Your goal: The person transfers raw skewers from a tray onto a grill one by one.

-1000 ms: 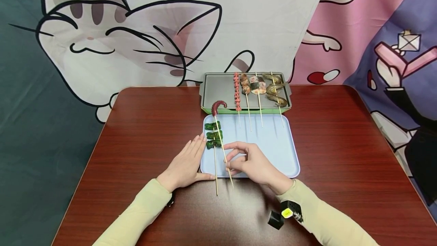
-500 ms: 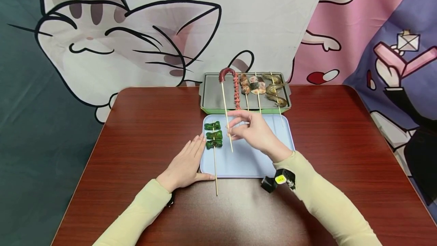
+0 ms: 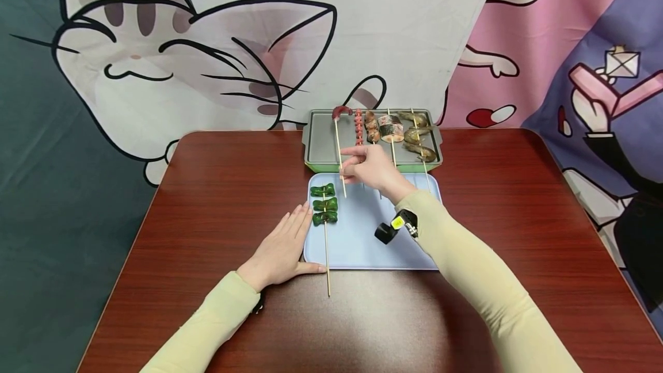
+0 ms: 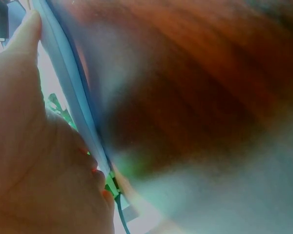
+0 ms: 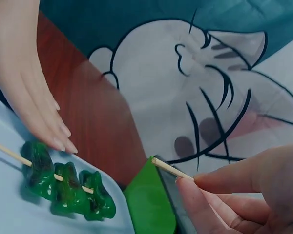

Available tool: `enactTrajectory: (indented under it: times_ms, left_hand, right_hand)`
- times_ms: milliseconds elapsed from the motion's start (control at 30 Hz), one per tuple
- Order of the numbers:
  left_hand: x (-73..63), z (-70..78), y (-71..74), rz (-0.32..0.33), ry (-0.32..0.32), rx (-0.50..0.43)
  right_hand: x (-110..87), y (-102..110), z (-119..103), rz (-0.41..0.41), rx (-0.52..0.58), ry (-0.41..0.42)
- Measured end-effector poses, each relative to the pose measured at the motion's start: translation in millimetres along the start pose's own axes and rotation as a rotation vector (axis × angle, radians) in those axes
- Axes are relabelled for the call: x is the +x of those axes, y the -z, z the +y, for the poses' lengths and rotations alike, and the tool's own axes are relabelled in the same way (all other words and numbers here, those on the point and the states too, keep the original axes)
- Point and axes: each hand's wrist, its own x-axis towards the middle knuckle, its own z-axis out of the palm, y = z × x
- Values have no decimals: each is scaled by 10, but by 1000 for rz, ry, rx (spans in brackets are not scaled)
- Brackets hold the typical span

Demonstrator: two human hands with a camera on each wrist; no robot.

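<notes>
My right hand pinches the wooden stick of a skewer with a dark red curled tentacle at its tip. The tentacle is over the left part of the grey grill tray, left of the other skewers. In the right wrist view the stick's end sticks out between thumb and fingers. My left hand rests with straight fingers along the left edge of the light blue tray. Beside it, a skewer of green peppers lies on that tray, its stick passing over the front rim.
On the grill tray lie a skewer of small pink pieces, a brown meat skewer, a fish piece skewer and a shrimp skewer. The brown wooden table surrounds both trays. A printed cloth hangs behind.
My right hand has lifted the tentacle skewer off the blue tray and carried it forward to the grill tray, then lowered its tip. The left hand has not moved.
</notes>
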Motion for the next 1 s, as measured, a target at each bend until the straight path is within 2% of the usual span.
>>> enactTrajectory:
  times_ms: [200,500,667,867,1000]
  left_hand:
    - [-5,29,34,-7,4,6]
    - [-14,27,16,-2,7,2]
    - [-12,25,15,-5,5,6]
    - [-8,21,25,-21,17,-4]
    - [-7,24,32,-9,11,-3]
  right_hand:
    - [133,-33,50,23,56,-76]
    - [195,-86,45,65,28,-107]
    - [164,-92,50,79,-29,-76]
    - [47,-67,79,89,-192,-19]
    - [-69,-46,62,97,-215,31]
